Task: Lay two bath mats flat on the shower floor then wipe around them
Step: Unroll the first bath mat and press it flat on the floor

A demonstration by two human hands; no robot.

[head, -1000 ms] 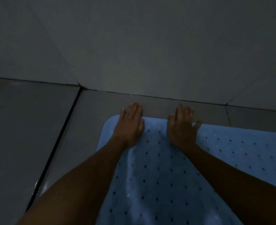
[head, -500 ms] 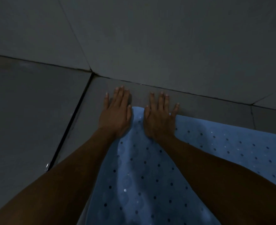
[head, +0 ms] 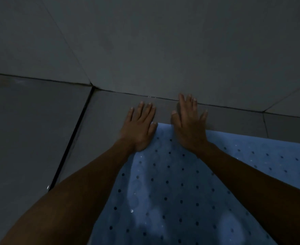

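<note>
Nearest the camera, the blue mat (head: 172, 191) is lying across the shower floor (head: 30, 138), still rippling a little along its middle. Farther up, the left hand (head: 138, 128) and right hand (head: 189, 128) are pressing flat on its far edge, fingers straight and spread, gripping nothing, fingertips reaching onto bare tile. Beyond them, the wall (head: 163, 41) is meeting the floor. Smoothing well likely means sliding both palms outward from the centre, pushing ripples toward the edges. No second mat is showing.
</note>
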